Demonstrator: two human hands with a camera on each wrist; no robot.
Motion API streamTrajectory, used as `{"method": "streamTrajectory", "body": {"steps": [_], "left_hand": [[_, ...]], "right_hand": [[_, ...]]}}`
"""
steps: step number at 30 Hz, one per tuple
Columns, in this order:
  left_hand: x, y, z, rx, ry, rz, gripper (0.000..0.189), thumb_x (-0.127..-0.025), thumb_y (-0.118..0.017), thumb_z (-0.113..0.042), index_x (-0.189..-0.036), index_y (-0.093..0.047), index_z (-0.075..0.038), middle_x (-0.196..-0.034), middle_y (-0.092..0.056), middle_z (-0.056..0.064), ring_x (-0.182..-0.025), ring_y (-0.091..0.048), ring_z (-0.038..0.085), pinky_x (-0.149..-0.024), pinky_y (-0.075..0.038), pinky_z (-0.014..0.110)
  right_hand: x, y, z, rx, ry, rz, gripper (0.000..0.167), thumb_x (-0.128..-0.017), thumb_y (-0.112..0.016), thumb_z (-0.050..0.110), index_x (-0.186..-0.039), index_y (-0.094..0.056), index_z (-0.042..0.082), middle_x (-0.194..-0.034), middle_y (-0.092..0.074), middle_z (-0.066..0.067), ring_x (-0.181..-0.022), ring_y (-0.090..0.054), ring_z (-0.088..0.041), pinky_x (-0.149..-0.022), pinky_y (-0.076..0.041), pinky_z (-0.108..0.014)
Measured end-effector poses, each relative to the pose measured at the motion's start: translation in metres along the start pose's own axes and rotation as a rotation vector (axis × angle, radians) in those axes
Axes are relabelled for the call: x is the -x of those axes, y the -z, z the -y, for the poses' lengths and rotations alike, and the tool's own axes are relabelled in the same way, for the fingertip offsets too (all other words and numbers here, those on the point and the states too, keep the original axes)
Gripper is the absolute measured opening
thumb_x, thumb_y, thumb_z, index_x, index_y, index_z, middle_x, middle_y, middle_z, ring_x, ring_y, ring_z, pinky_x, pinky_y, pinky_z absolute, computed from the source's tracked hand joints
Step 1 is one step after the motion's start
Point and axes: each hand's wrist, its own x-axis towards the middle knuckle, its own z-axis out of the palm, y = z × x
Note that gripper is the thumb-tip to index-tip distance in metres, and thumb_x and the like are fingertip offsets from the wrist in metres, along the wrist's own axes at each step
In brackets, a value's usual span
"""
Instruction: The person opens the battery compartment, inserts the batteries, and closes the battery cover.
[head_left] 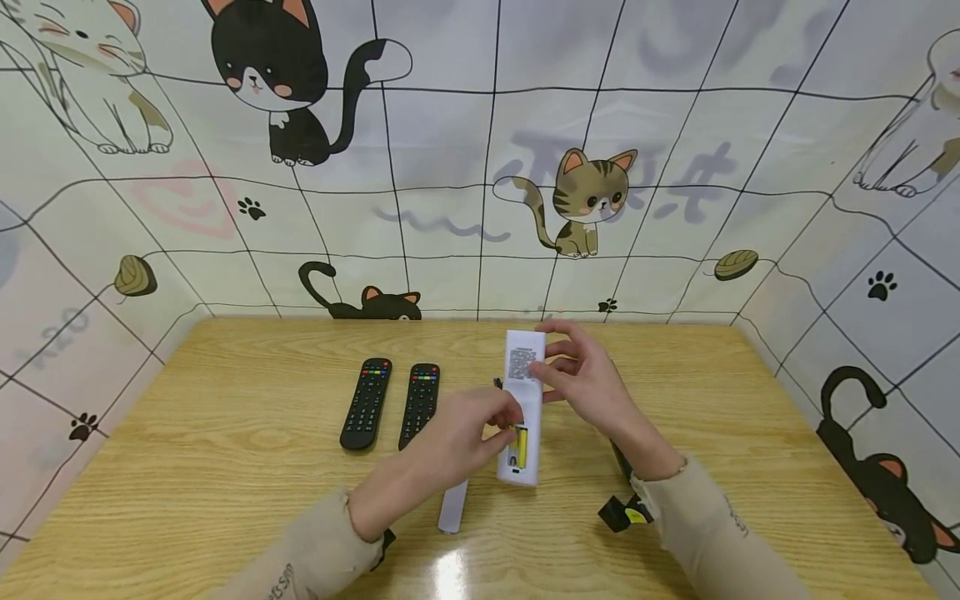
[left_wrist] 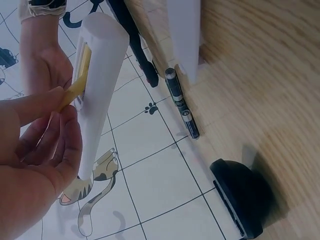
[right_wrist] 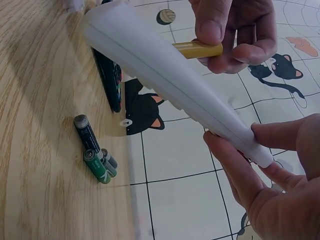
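Note:
A white remote control (head_left: 529, 408) is held up over the table, its back facing me and its battery compartment uncovered. My right hand (head_left: 588, 379) grips it by its upper end, the thumb on the back near the printed label (head_left: 522, 364). My left hand (head_left: 468, 433) pinches a yellow battery (right_wrist: 202, 49) between thumb and fingers. That battery stands tilted out of the compartment, as the left wrist view shows. Another yellow battery (head_left: 522, 450) lies inside the compartment. The white battery cover (head_left: 453, 507) rests on the table below my left hand.
Two black remotes (head_left: 366, 404) (head_left: 420, 404) lie on the wooden table (head_left: 262, 467) to the left, the second partly behind my left hand. Several loose batteries, dark (right_wrist: 87, 134) and green (right_wrist: 96, 166), lie near the table's back edge. A cat-patterned cloth (head_left: 450, 150) hangs around the table.

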Motion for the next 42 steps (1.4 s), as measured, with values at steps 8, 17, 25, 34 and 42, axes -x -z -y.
{"method": "streamTrajectory", "body": {"steps": [8, 17, 25, 34, 42], "left_hand": [[0.0021, -0.0025, 0.0018, 0.001, -0.015, -0.011, 0.012, -0.089, -0.078, 0.003, -0.092, -0.070, -0.005, -0.093, -0.070, 0.003, -0.083, -0.066, 0.011, -0.073, -0.058, 0.028], [0.0044, -0.0045, 0.0044, 0.000, -0.028, -0.025, 0.009, -0.089, -0.078, 0.005, -0.091, -0.072, -0.003, -0.098, -0.066, 0.004, -0.085, -0.068, 0.012, -0.074, -0.057, 0.023], [0.0056, -0.0065, 0.0061, 0.003, 0.003, -0.040, 0.006, -0.092, -0.076, 0.001, -0.095, -0.075, -0.003, -0.099, -0.062, 0.002, -0.089, -0.067, 0.012, -0.075, -0.057, 0.024], [0.0073, -0.0057, 0.0064, 0.040, 0.061, -0.067, 0.009, -0.095, -0.075, -0.004, -0.102, -0.071, -0.009, -0.099, -0.061, -0.002, -0.090, -0.063, 0.012, -0.076, -0.054, 0.023], [0.0076, -0.0033, 0.0089, 0.134, 0.212, -0.113, 0.040, -0.092, -0.080, -0.012, -0.123, -0.056, -0.005, -0.104, -0.057, 0.004, -0.090, -0.056, 0.019, -0.073, -0.055, 0.028]], "right_hand": [[0.0016, -0.0014, 0.0018, 0.014, -0.003, -0.003, 0.052, -0.098, -0.069, 0.003, -0.145, -0.048, 0.011, -0.119, -0.062, -0.023, -0.091, -0.069, -0.031, -0.069, -0.062, -0.046], [0.0015, -0.0024, 0.0029, -0.002, -0.013, 0.004, 0.052, -0.099, -0.069, 0.005, -0.145, -0.048, 0.013, -0.119, -0.061, -0.022, -0.094, -0.068, -0.032, -0.070, -0.062, -0.046], [0.0022, -0.0028, 0.0034, -0.004, -0.007, 0.004, 0.052, -0.099, -0.069, 0.005, -0.146, -0.047, 0.012, -0.120, -0.061, -0.022, -0.095, -0.068, -0.032, -0.071, -0.062, -0.046], [0.0027, -0.0034, 0.0049, -0.013, -0.013, -0.002, 0.052, -0.099, -0.068, 0.004, -0.146, -0.047, 0.013, -0.121, -0.060, -0.023, -0.095, -0.068, -0.031, -0.072, -0.062, -0.046], [0.0003, -0.0034, 0.0052, -0.016, -0.009, -0.009, 0.054, -0.098, -0.070, 0.004, -0.146, -0.045, 0.008, -0.120, -0.060, -0.026, -0.095, -0.068, -0.031, -0.072, -0.062, -0.046]]}}
